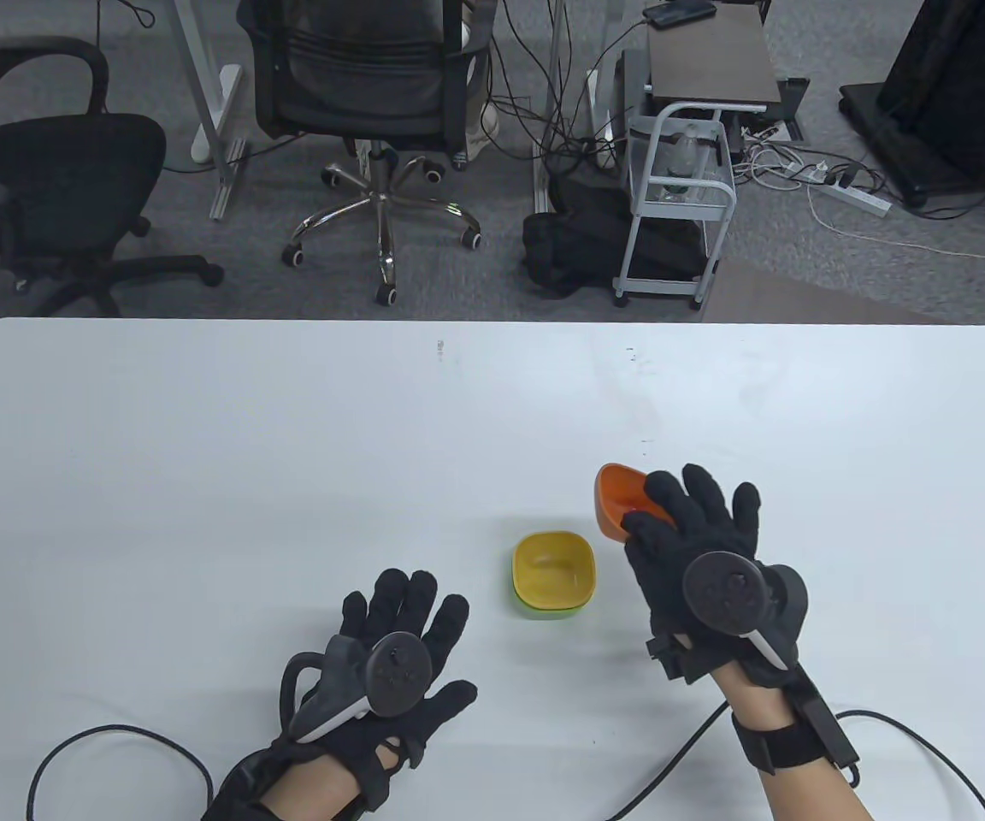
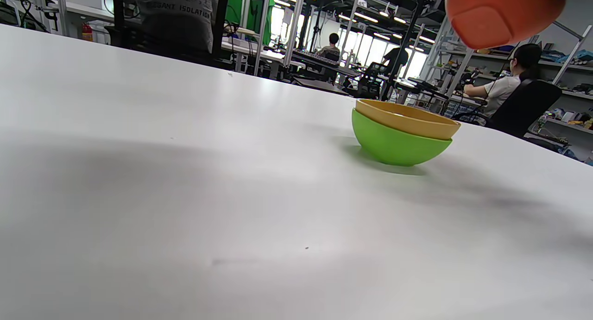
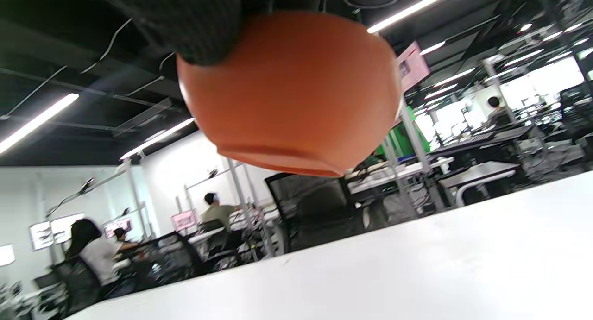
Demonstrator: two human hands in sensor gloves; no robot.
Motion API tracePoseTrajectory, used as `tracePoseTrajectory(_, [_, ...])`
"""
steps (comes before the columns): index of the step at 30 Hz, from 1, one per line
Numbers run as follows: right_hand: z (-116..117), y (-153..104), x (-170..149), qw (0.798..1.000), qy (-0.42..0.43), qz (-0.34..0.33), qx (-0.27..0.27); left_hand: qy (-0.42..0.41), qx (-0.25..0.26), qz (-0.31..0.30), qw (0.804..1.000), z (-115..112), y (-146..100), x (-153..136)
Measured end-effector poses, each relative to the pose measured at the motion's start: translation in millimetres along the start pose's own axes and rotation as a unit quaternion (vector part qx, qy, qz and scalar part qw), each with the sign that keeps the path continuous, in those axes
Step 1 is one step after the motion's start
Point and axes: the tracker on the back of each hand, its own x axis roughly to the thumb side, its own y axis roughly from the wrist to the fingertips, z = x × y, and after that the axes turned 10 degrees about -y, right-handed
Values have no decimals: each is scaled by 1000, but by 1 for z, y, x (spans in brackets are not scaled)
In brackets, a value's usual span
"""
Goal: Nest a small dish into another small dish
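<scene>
A yellow small dish (image 1: 553,569) sits nested in a green small dish (image 1: 544,609) on the white table (image 1: 287,445); the left wrist view shows the yellow dish (image 2: 407,119) in the green dish (image 2: 394,143). My right hand (image 1: 672,522) grips an orange small dish (image 1: 616,498) and holds it tilted above the table, up and right of the stack. The orange dish fills the top of the right wrist view (image 3: 292,97) and shows at the top right of the left wrist view (image 2: 500,14). My left hand (image 1: 407,611) lies open and flat on the table, left of the stack, holding nothing.
Cables run from both wrists across the table's near edge (image 1: 116,744). Office chairs (image 1: 373,103), a small cart (image 1: 681,197) and cabling stand on the floor beyond the far edge.
</scene>
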Motion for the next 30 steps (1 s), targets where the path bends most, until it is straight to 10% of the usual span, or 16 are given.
tracePoseTrajectory(13, [83, -13, 46, 983, -114, -98, 103, 5, 7, 3, 1000, 1, -1, -1])
tracePoseTrajectory(25, [96, -11, 37, 976, -107, -85, 170, 3, -4, -3, 1000, 0, 1, -1])
tracePoseTrajectory(30, [91, -4, 32, 941, -94, -78, 317, 0, -14, -6, 1000, -2, 4, -2])
